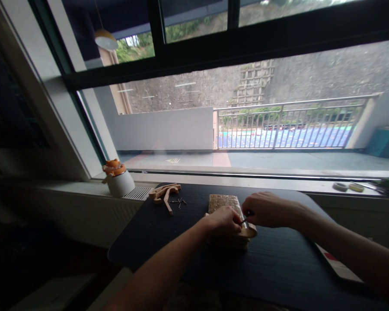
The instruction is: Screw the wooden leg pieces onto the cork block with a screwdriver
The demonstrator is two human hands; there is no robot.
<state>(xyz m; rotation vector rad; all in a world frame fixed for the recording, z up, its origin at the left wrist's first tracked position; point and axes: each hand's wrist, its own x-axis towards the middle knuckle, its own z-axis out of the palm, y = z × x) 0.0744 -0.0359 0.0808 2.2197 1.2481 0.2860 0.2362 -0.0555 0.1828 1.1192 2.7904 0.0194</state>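
A: Where are the hands?

B: Both are at the middle of the dark surface [278,259], close together over a woven mat [223,201]. The right hand [264,210] is clenched on a thin dark tool [245,220], whose tip points across at the left hand [222,220].

A: And the left?

B: It's curled, knuckles up, on a rounded wood piece [250,233] that lies on the near end of the mat. I judge it bears down to steady the piece, but I cannot tell whether its fingers grip anything, because they are hidden.

A: Why the mat underneath?

B: Probably as padding, so the piece doesn't slide or mark the surface.

A: Anything else nearby?

B: Well apart to the left lie curved wood parts [164,191], with a few dark screws [179,201] just beside them, within reach. A white pot [120,182] stands on the sill [214,178].
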